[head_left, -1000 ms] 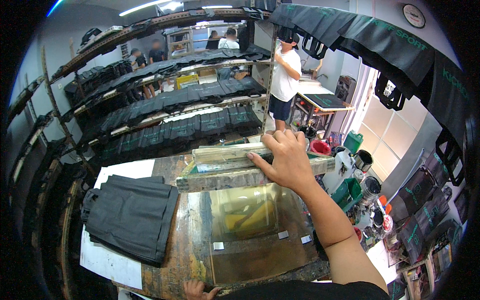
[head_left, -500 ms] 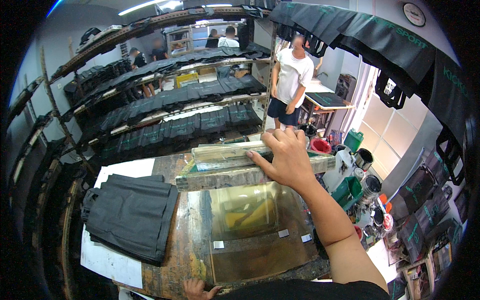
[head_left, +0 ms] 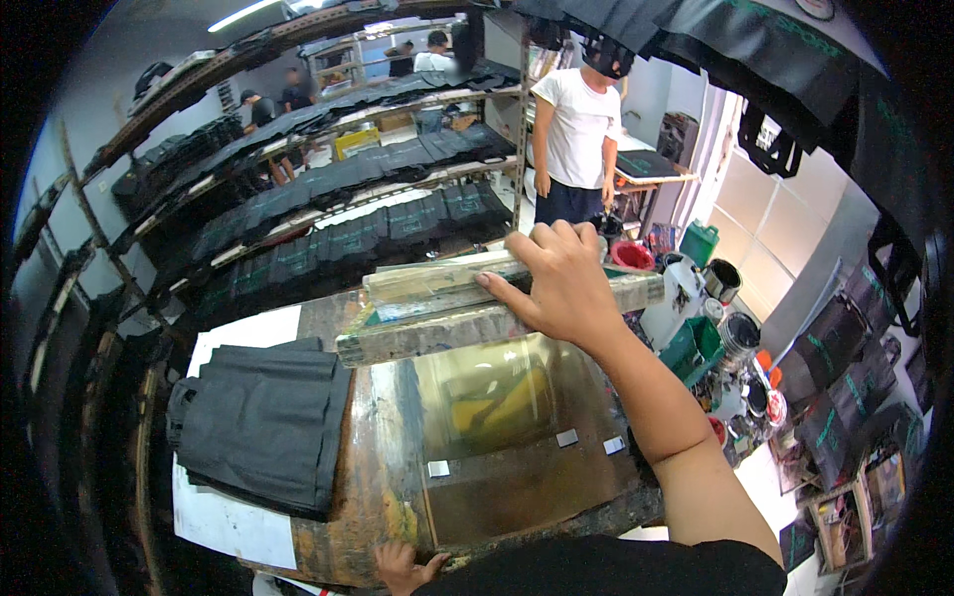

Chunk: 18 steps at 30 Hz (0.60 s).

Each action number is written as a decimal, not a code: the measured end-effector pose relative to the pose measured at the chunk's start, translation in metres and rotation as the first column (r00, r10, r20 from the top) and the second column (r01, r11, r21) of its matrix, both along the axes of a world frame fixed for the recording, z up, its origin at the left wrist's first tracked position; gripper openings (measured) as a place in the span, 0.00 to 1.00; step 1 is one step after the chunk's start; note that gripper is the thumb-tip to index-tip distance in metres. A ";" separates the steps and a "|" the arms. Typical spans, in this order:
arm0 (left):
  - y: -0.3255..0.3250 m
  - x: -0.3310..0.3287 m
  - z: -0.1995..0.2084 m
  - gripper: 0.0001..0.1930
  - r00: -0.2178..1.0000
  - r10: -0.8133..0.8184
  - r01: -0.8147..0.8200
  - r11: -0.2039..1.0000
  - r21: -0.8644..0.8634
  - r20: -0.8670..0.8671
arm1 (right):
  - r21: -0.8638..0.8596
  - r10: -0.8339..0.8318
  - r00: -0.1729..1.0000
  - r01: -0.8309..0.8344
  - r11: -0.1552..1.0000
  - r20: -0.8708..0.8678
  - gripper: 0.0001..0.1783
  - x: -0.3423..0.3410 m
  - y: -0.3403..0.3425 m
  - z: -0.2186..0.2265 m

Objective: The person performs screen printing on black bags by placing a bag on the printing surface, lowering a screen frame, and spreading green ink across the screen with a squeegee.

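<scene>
My right hand (head_left: 564, 281) is closed over a pale wooden squeegee (head_left: 437, 278), its thumb lying along the near side. The squeegee rests in a wooden printing screen frame (head_left: 427, 343), tilted up over the table and seen nearly edge-on. Below the frame lies a brownish, glossy board (head_left: 527, 497) with a yellow patch and small white tabs. My left hand (head_left: 402, 566) rests at the table's near edge, thumb and fingers apart, holding nothing. To its upper left, a stack of folded black fabric bags (head_left: 260, 422) sits on a white sheet (head_left: 234, 521).
Racks with rows of black bags (head_left: 368, 238) stand beyond the stained table (head_left: 373, 477). Paint cans and tubs (head_left: 693, 348) crowd the right side. A person in a white shirt (head_left: 579, 129) stands past the table; others are farther back. Black bags (head_left: 775, 60) hang at upper right.
The whole view has shifted slightly. My right hand keeps its grip on the squeegee, with the frame still tilted up. The person in the white shirt has changed posture, with arms now lower.
</scene>
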State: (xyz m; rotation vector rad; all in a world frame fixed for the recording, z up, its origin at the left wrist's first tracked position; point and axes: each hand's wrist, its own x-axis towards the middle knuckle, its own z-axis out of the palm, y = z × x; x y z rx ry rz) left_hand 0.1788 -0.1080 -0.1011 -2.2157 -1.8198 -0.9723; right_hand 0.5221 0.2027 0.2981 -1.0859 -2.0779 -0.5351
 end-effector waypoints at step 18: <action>0.000 -0.027 -0.024 0.32 0.987 -0.044 0.043 0.999 -0.011 -0.156 | 0.003 0.014 0.999 -0.014 1.000 -0.036 0.29 0.004 0.005 -0.006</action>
